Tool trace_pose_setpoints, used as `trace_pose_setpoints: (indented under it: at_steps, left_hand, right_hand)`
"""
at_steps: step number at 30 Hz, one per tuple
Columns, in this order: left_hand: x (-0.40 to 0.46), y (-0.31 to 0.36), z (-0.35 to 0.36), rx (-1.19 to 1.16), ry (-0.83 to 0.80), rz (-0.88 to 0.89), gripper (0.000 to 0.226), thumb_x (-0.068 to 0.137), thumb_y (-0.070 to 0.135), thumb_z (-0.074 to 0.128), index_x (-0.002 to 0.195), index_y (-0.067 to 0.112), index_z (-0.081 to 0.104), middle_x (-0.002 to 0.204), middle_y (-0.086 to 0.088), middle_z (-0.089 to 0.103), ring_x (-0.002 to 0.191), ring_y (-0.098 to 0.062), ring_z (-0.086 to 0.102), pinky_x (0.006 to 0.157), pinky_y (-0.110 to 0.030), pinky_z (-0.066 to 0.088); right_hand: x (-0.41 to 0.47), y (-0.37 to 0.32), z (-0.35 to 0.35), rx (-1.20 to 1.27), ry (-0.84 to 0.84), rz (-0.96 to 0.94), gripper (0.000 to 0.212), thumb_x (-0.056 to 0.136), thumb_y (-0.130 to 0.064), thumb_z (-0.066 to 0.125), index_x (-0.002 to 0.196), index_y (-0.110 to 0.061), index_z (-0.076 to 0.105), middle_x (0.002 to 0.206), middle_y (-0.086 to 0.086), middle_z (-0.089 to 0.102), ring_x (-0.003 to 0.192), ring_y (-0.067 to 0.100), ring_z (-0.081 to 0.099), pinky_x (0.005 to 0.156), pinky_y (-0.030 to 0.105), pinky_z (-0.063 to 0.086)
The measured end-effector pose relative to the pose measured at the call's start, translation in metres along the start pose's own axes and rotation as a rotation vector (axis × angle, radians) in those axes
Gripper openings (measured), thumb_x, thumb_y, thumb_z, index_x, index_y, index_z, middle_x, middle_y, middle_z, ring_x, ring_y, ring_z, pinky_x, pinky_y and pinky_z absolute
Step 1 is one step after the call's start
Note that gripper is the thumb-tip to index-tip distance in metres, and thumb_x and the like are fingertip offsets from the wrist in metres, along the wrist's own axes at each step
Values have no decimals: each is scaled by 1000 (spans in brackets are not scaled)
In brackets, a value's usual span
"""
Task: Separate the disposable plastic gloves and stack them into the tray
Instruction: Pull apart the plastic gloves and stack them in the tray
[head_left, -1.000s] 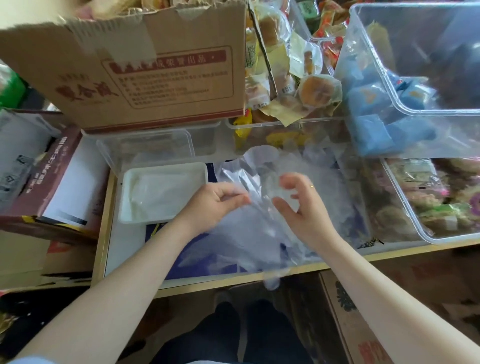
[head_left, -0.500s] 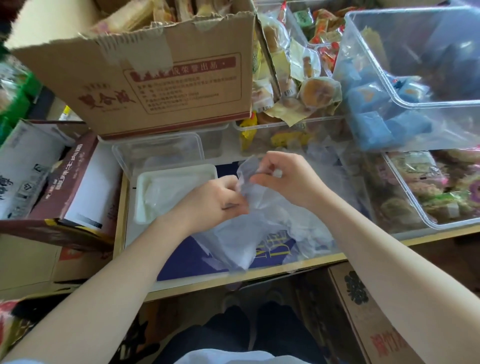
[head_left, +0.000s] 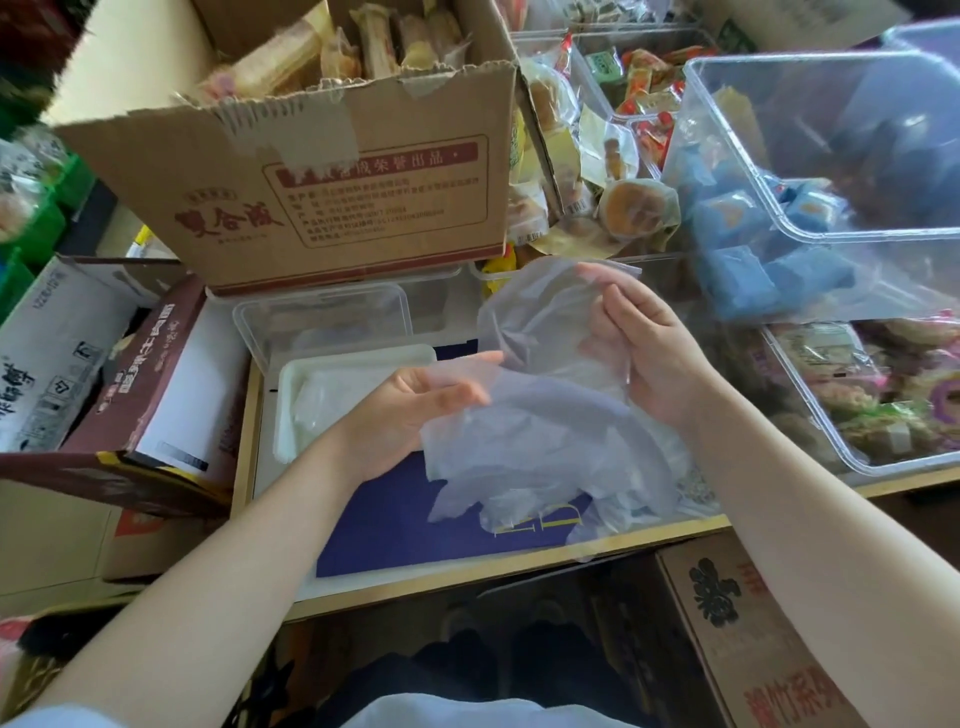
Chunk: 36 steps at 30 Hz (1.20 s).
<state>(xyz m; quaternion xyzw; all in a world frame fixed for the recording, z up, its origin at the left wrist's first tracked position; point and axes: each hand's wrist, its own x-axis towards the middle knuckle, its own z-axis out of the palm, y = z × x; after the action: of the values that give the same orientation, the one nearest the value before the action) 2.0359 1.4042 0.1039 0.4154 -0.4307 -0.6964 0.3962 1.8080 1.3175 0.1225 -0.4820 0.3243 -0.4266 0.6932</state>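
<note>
Disposable plastic gloves (head_left: 540, 441) hang bunched between your two hands, above the tabletop (head_left: 270, 519).

Your right hand (head_left: 644, 353) has a curled grip on the raised upper edge of one thin clear glove, fingers and thumb pinching the film. Your left hand (head_left: 410, 415) is palm up with fingers loosely bent, its grip closed on a flap of the film lower down. The rest of the bundle droops onto a dark blue sheet (head_left: 415, 525) at the tabletop's near edge. The white tray (head_left: 358, 358) sits just left of your left hand, already holding some clear film, with a clear plastic container (head_left: 322, 317) behind it and a cardboard box (head_left: 332, 176) beyond.
</note>
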Motion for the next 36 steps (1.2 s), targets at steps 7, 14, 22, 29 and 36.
trace_pose_setpoints:
  at_steps: [7, 14, 22, 29, 36]
  left_hand:
    - [13, 14, 7, 143, 320, 121, 13, 70, 32, 68, 74, 23, 76, 77, 6, 73, 73, -5, 66, 66, -16, 49]
    - [19, 14, -18, 66, 412, 80, 16, 74, 27, 62, 64, 24, 74, 69, 8, 69, 73, -6, 65, 80, -19, 51]
    - [19, 16, -11, 129, 353, -9, 15, 77, 27, 62, 80, 15, 72, 76, 1, 71, 73, -10, 66, 69, -20, 54]
    - [24, 14, -11, 362, 675, 3, 24, 94, 14, 52, 75, 22, 64, 82, 5, 66, 65, -4, 50, 72, -24, 42]
    - [28, 24, -14, 102, 981, -106, 29, 98, 31, 46, 82, 18, 66, 90, 3, 67, 81, -12, 55, 78, -30, 44]
  right_hand:
    - [8, -9, -15, -4, 65, 79, 20, 88, -20, 55, 89, -19, 75, 71, -2, 55, 62, 7, 47, 61, 17, 43]
    - [18, -17, -26, -205, -36, 458, 54, 92, -54, 30, 102, -14, 64, 82, 4, 62, 66, 14, 54, 64, 25, 43]
    - [22, -4, -2, -357, 19, 455, 15, 88, -26, 63, 100, -19, 60, 75, -2, 62, 72, 15, 60, 61, 22, 44]
    - [17, 9, 13, -675, 392, 65, 32, 87, 5, 52, 103, -19, 67, 97, -1, 65, 62, 3, 54, 55, 20, 46]
    - [-10, -10, 33, -1057, 466, -328, 81, 87, 3, 54, 148, -28, 10, 130, -1, 53, 86, 14, 55, 73, 28, 40]
